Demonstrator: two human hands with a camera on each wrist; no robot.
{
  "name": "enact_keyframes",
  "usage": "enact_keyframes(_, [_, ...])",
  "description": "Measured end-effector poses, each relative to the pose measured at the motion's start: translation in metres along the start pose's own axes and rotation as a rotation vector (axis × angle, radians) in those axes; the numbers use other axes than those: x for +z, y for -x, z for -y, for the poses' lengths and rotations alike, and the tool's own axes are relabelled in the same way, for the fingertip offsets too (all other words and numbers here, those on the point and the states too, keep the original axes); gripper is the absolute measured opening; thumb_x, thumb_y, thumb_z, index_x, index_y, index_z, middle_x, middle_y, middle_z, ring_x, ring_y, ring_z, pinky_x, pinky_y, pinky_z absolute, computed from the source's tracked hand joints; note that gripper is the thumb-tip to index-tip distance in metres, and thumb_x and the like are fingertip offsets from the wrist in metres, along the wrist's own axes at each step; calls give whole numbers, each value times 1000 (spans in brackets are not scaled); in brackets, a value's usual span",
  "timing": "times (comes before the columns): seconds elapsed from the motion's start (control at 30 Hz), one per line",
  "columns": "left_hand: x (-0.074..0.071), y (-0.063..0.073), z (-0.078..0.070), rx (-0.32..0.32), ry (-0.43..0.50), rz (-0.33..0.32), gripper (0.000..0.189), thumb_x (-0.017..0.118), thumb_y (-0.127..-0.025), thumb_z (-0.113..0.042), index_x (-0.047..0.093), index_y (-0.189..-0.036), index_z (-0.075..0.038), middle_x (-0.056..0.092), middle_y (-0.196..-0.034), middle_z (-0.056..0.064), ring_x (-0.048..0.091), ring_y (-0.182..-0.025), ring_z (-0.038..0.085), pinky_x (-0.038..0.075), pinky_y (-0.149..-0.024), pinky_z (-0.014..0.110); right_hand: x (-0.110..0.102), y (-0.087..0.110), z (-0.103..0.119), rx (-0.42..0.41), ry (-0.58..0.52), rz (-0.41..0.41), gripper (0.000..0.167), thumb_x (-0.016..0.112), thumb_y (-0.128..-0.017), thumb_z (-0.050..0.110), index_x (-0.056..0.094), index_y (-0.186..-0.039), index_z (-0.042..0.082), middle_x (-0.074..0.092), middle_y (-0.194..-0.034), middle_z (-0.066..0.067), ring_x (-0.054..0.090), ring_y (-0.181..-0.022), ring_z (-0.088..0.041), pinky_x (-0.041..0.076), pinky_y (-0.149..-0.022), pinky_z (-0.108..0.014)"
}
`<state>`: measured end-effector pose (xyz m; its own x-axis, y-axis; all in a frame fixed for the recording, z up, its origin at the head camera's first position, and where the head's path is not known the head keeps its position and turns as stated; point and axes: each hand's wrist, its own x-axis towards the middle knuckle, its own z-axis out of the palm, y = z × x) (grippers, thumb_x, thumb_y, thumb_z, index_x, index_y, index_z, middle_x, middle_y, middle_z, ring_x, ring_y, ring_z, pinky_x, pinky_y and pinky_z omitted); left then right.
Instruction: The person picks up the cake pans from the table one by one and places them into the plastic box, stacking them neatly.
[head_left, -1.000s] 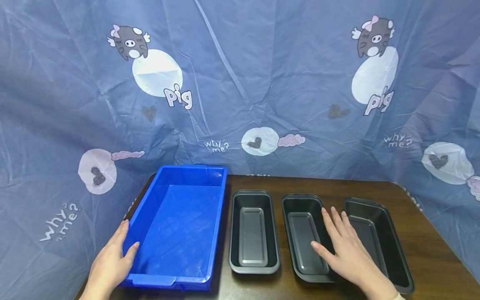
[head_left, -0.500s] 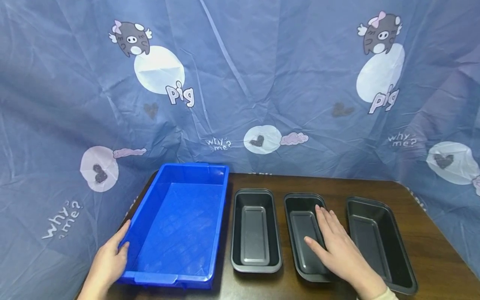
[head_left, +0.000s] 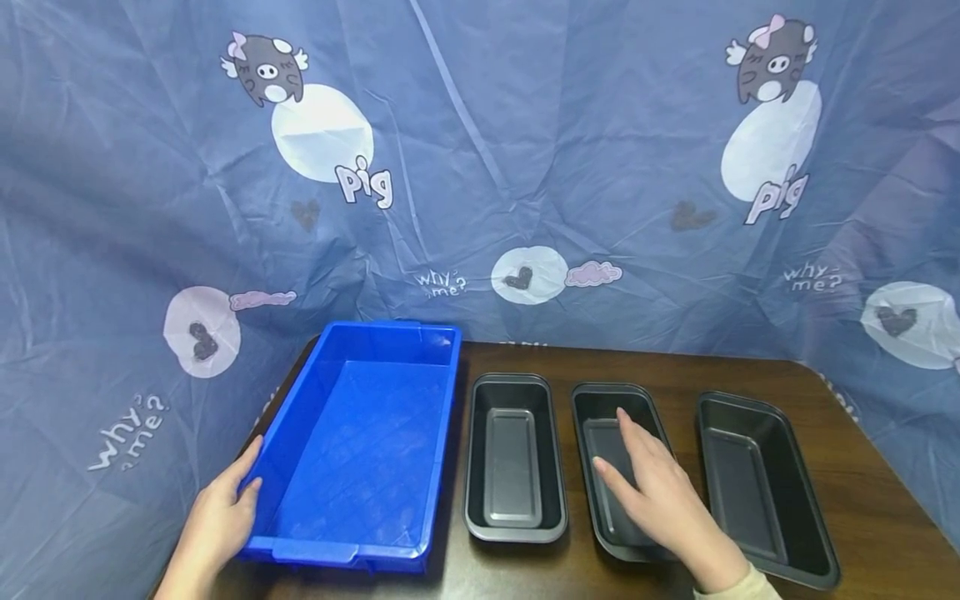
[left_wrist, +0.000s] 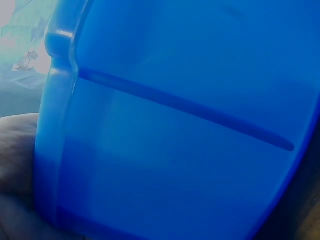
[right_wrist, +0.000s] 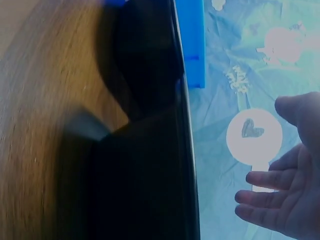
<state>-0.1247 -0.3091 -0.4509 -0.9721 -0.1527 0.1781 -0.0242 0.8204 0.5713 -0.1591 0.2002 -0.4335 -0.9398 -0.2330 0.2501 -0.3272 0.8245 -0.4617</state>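
Observation:
In the head view, a blue plastic tray (head_left: 360, 450) stands on the left, with nothing lying in it. My left hand (head_left: 217, 517) rests at its near left rim, thumb and forefinger touching the edge; the other fingers are hidden. In the left wrist view, the tray's wall (left_wrist: 190, 160) fills most of the picture, with part of the hand (left_wrist: 17, 155) behind the rim. My right hand (head_left: 663, 492) hovers over the middle black loaf pan (head_left: 611, 475), fingers extended and thumb apart, holding nothing. The right wrist view shows that hand (right_wrist: 295, 185) apart from the dark pan side (right_wrist: 145, 180).
A second loaf pan (head_left: 513, 467) stands between the tray and the middle pan. The third loaf pan (head_left: 757, 492) sits at the right, slightly turned. All stand on a brown wooden table (head_left: 840, 450), backed by a blue printed cloth (head_left: 480, 167).
My right hand has moved left, from between the middle and right pans to over the middle pan. My left thumb has drawn back to the tray's rim. The head view has shifted slightly.

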Motion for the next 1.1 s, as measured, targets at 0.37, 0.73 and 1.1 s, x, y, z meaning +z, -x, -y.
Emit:
enact_keyframes(0.37, [-3,-1,-2,-72,23,65,55,43,-97,2,30,-150,2,34,-141,39,33,-129,58,28,-103,68,15,-7,18,5,-46,-81,65,67,-93,30,42,-142,-5,65,-117,-14,65,-96,-27,55,-81,-47])
enact_keyframes(0.73, [-2,-1,0,-44,22,53,54,44,-97,2,31,-149,3,35,-140,39,33,-128,58,29,-103,68,28,-11,27,15,-84,-44,60,72,-89,23,50,-135,-8,67,-96,-5,46,-60,1,44,-53,-19])
enact_keyframes(1.1, [-3,-3,0,-79,37,97,54,41,-98,1,28,-151,2,32,-143,39,30,-130,58,27,-105,67,40,-18,36,105,-78,96,59,73,-88,24,54,-131,-11,58,-78,5,44,-58,-7,41,-52,-24])
